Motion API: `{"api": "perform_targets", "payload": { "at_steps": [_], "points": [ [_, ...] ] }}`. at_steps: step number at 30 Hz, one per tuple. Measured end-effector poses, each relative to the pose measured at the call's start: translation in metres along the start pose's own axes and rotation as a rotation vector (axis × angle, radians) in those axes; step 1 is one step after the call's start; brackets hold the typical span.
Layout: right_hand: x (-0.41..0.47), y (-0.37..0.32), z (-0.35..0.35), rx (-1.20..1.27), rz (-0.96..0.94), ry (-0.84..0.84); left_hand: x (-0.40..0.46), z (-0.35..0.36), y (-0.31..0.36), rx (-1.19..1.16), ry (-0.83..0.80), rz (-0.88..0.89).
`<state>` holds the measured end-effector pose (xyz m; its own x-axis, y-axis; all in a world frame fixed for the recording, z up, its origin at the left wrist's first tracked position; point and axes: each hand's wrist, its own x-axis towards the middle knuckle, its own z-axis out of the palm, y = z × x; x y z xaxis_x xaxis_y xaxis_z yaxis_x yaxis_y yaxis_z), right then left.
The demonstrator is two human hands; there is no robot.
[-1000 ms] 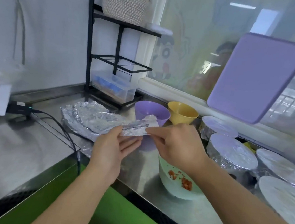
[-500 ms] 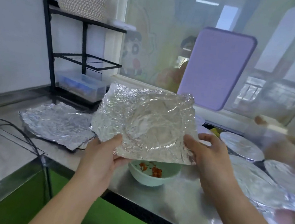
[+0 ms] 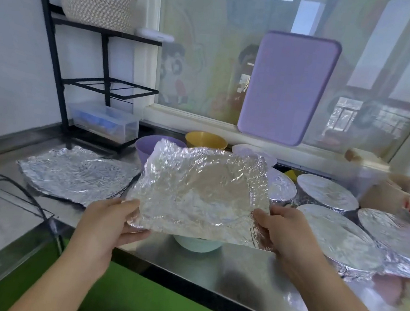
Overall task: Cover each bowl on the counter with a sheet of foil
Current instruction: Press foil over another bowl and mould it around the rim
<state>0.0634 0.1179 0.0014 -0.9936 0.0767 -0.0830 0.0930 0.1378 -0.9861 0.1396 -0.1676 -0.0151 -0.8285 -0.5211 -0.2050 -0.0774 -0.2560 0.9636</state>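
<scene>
Stainless steel tabletop [image 3: 226,264] runs beneath a window, with a black wire rack [image 3: 58,68] at the rear left and a purple board [image 3: 286,88] leaning against the glass.

Foil sheet [image 3: 200,192]: held above the tabletop, spread almost flat, face tilted toward the camera. Long axis runs left to right. Surface crumpled, with a round impression near its centre.

Left hand [image 3: 108,223]: fingers curled under the sheet's lower left corner, thumb on top, pinching it. Right hand [image 3: 283,234]: grips the lower right edge; its fingers are mostly hidden behind the foil.

Mint bowl [image 3: 196,244]: directly below the sheet, uncovered; only its lower front wall shows, and the contents are hidden by the foil. Purple bowl [image 3: 147,145] and yellow bowl [image 3: 205,139]: behind the sheet, uncovered, each partly screened by it.

Covered bowls [image 3: 327,193]: several stand to the right, tops sealed in foil; the count cannot be settled, as the nearest are cut off and blurred at the frame edge.

Spare foil [image 3: 76,173]: lies flat on the tabletop to the left.
</scene>
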Motion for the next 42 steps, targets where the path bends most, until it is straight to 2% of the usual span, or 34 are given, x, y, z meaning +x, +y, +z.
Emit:
{"api": "perform_targets", "payload": {
  "at_steps": [2, 4, 6, 7, 9, 11, 14, 16, 19, 21, 23, 25, 28, 33, 34, 39, 42],
  "points": [
    [-0.001, 0.001, -0.002, -0.035, -0.003, -0.036, 0.001, -0.003, 0.002, 0.309, 0.111, 0.154],
    [-0.002, 0.000, -0.004, -0.057, 0.011, -0.055, -0.003, 0.001, 0.011, 0.628, 0.174, 0.431],
    [-0.005, -0.005, -0.007, -0.086, 0.024, -0.055, -0.009, 0.013, 0.026, 0.868, 0.117, 0.758],
    [-0.005, -0.007, -0.007, -0.103, 0.031, -0.060, -0.009, 0.023, 0.032, 0.946, 0.008, 0.853],
    [-0.009, -0.011, -0.007, -0.129, 0.047, -0.094, -0.008, 0.046, 0.042, 1.100, -0.243, 0.864],
    [-0.012, -0.012, -0.005, -0.131, 0.053, -0.126, -0.001, 0.066, 0.043, 1.298, -0.437, 0.749],
    [-0.017, -0.013, -0.006, -0.116, 0.098, -0.151, 0.013, 0.080, 0.035, 1.479, -0.543, 0.667],
    [-0.017, -0.013, -0.006, -0.240, 0.039, -0.142, 0.022, 0.082, 0.026, 1.523, -0.559, 0.636],
    [-0.013, -0.019, -0.001, -0.775, -0.240, 0.066, 0.029, 0.085, 0.014, 1.575, -0.556, 0.613],
    [-0.008, -0.026, 0.010, -1.029, -0.462, 0.161, 0.030, 0.085, 0.009, 1.575, -0.539, 0.597],
    [0.001, -0.031, 0.026, -1.098, -0.674, 0.039, 0.032, 0.085, 0.006, 1.559, -0.529, 0.602],
    [0.016, -0.029, 0.046, -1.168, -0.796, -0.139, 0.033, 0.085, 0.004, 1.552, -0.518, 0.628],
    [0.037, -0.017, 0.069, -1.192, -0.773, -0.314, 0.037, 0.082, 0.001, 1.548, -0.503, 0.661],
    [0.052, 0.007, 0.082, -1.244, -0.706, -0.407, 0.052, 0.070, -0.007, 1.445, -0.497, 0.704],
    [0.049, 0.005, 0.082, -1.230, -0.667, -0.411, 0.055, 0.068, -0.009, 1.443, -0.504, 0.715],
    [0.040, -0.007, 0.085, -1.163, -0.700, -0.346, 0.066, 0.065, -0.012, 1.379, -0.489, 0.748],
    [0.048, 0.001, 0.088, -1.127, -0.687, -0.338, 0.068, 0.065, -0.011, 1.524, -0.522, 0.833]
  ]
}}
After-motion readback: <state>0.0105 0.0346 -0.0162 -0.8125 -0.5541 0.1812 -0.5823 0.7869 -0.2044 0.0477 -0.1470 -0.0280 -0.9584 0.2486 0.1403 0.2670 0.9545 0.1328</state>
